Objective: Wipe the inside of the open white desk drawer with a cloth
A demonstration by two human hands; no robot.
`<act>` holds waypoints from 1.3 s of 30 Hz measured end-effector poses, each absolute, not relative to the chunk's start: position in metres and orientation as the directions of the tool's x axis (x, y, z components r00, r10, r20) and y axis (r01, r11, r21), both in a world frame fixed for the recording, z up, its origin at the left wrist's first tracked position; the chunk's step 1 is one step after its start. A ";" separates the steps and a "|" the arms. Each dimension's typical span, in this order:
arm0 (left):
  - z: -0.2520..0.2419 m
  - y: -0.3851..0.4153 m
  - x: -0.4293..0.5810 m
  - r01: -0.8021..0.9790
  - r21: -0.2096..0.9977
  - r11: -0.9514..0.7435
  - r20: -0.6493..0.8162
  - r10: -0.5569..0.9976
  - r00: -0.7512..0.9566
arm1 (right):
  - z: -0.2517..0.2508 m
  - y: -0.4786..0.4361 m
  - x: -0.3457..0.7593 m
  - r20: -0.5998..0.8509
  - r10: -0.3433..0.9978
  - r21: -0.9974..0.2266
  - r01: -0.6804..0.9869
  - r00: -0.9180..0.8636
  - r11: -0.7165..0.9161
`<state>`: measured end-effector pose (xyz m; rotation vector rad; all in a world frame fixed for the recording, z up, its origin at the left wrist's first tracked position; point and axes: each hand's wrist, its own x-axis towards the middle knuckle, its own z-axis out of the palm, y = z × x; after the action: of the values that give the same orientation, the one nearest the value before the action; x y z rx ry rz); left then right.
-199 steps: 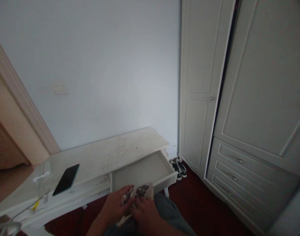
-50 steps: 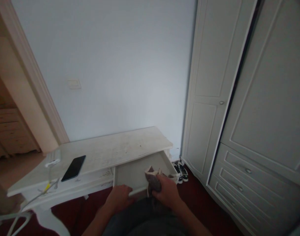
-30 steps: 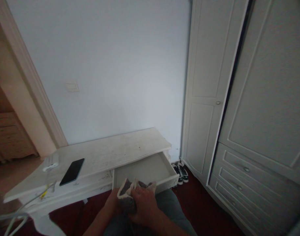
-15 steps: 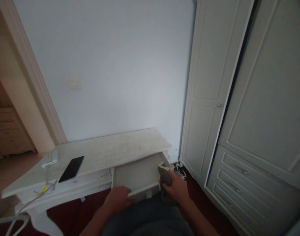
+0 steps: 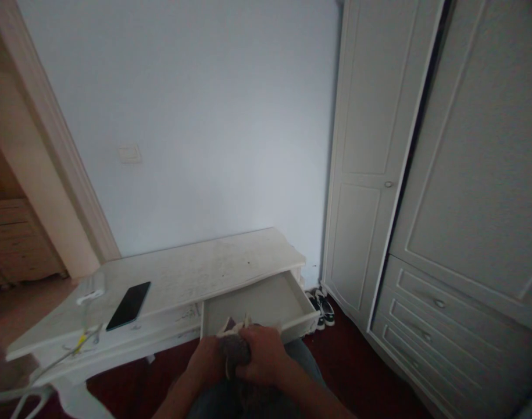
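Observation:
A bunched grey and cream cloth [image 5: 235,349] is gripped between my two hands, just in front of the pulled-out drawer [image 5: 300,295]. My right hand [image 5: 266,355] is closed round its right side, thumb toward me. On its left side, my left hand [image 5: 207,362] presses close with bent fingers, partly hidden by the cloth. The drawer belongs to a white table [image 5: 182,262] with a worn, stained top. Both hands hide part of the drawer's front.
A black phone [image 5: 128,305] lies on the table's left part, near a white power strip [image 5: 91,286] with a cable [image 5: 65,355] hanging down. Black-and-white shoes [image 5: 322,308] stand on the dark red floor, beside the tall wardrobe [image 5: 357,233] at right.
My left hand has left the drawer's front edge and now holds the cloth. My right hand has brought the cloth leftward and toward me, away from the drawer's right side.

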<state>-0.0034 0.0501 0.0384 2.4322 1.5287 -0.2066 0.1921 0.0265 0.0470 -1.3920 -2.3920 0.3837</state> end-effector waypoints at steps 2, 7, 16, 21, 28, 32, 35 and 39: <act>0.038 0.048 -0.001 0.918 0.100 -0.383 -0.224 0.891 0.396 | 0.052 0.030 0.218 0.149 0.914 -0.420 0.813 -0.377 0.403; 0.039 0.045 -0.001 0.924 0.035 -0.380 -0.210 0.901 0.378 | 0.067 0.046 0.296 0.125 0.987 -0.420 0.897 -0.097 0.141; 0.041 0.045 0.000 0.919 0.043 -0.393 -0.198 0.898 0.393 | 0.067 0.047 0.297 0.154 0.986 -0.328 0.938 -0.067 0.115; 0.036 0.051 -0.002 0.913 0.039 -0.405 -0.213 0.890 0.404 | 0.057 0.032 0.213 0.165 0.926 -0.350 0.858 -0.339 0.376; 0.033 0.052 -0.004 0.898 0.056 -0.436 -0.240 0.867 0.436 | 0.056 0.029 0.188 0.137 0.894 -0.401 0.802 -0.426 0.444; 0.035 0.047 -0.002 0.919 0.033 -0.394 -0.202 0.897 0.392 | 0.063 0.040 0.247 0.107 0.957 -0.417 0.862 -0.269 0.289; 0.035 0.046 -0.002 0.918 0.030 -0.396 -0.194 0.898 0.394 | 0.068 0.050 0.295 0.102 0.991 -0.395 0.910 -0.092 0.125; 0.033 0.048 -0.004 0.916 0.034 -0.400 -0.194 0.897 0.398 | 0.068 0.057 0.326 0.097 0.995 -0.362 0.932 0.015 0.022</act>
<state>-0.0036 0.0481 0.0334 2.5115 1.6387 -0.2177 0.3261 0.0573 0.0682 -1.9738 -1.9808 0.2727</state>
